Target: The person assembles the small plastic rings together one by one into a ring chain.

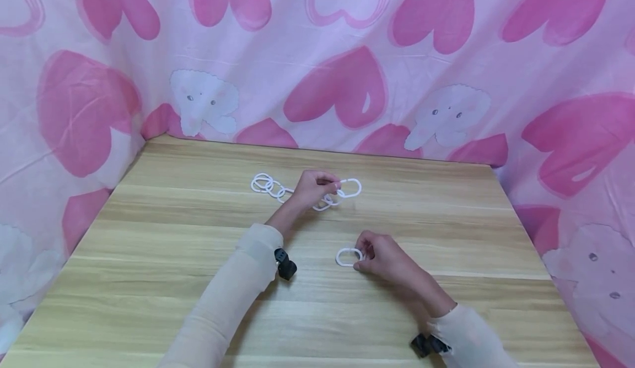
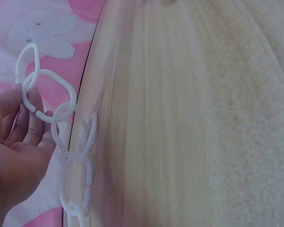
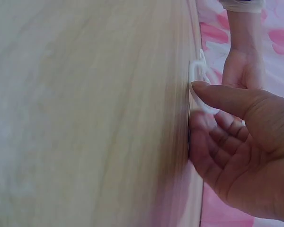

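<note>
My left hand [image 1: 313,188] pinches a chain of white plastic links [image 2: 49,94] near its right end, with one link [image 1: 351,188] sticking out past the fingertips. The rest of the chain trails left behind the hand to a small cluster of links [image 1: 262,183] on the table. Closer to me, my right hand [image 1: 384,253] holds a single white oval link [image 1: 347,257] by its right side, between thumb and fingers. That link is apart from the chain. In the right wrist view the thumb partly covers it.
The wooden table [image 1: 173,280] spreads around both hands. A pink curtain [image 1: 317,43] with hearts and elephants stands along the table's back and sides. Small black devices sit on both wrists, such as the left wrist camera [image 1: 285,264].
</note>
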The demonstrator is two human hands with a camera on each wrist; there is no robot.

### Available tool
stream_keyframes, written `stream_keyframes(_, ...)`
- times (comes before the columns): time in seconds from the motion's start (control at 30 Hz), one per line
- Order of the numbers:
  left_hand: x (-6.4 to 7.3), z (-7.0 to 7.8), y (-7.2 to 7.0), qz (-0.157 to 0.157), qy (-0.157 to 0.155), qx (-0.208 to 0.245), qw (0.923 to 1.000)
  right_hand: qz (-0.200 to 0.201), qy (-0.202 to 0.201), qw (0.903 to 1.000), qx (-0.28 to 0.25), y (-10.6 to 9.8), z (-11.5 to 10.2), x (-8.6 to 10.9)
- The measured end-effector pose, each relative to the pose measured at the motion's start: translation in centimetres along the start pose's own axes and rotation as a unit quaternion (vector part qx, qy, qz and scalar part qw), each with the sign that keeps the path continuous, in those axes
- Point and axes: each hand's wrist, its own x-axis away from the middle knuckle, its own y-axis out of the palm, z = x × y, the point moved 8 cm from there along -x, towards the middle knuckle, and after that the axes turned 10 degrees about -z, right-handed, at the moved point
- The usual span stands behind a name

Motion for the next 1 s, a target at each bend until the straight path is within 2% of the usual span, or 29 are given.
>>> stream_keyframes(0.13, 0.0, -0.2, 0.0, 0.001, -0.004, 0.001, 1.0, -0.039, -0.025, 0.9961, -0.075, 0.6, 0.3, -0.1)
stream_keyframes(0.23, 0.0, -0.3, 0.0, -0.003, -0.003, 0.007, 1.0, -0.06, -0.03, 0.9881, -0.139, 0.7, 0.9, -0.2)
stream_keyframes(0.33, 0.1, -0.3, 0.1, -0.007, 0.003, 0.013, 0.9999, -0.058, -0.036, 0.9797, -0.189, 0.1, 1.3, -0.1)
stream_keyframes(0.4, 0.1, -0.3, 0.0, -0.008, 0.005, 0.015, 0.9998, -0.043, -0.044, 0.9771, -0.204, -0.6, 1.5, 0.0)
stream_keyframes(0.57, 0.1, -0.3, 0.0, -0.009, 0.004, 0.015, 0.9998, 0.012, -0.053, 0.9796, -0.194, -2.7, 1.8, 0.4)
stream_keyframes(0.73, 0.1, -0.2, 0.1, -0.011, -0.001, 0.016, 0.9998, 0.059, -0.046, 0.9821, -0.173, -4.5, 1.9, 0.9)
stream_keyframes(1.0, 0.3, -0.3, 0.2, -0.014, -0.013, 0.024, 0.9995, 0.102, -0.075, 0.9796, -0.156, -6.5, 1.3, 0.8)
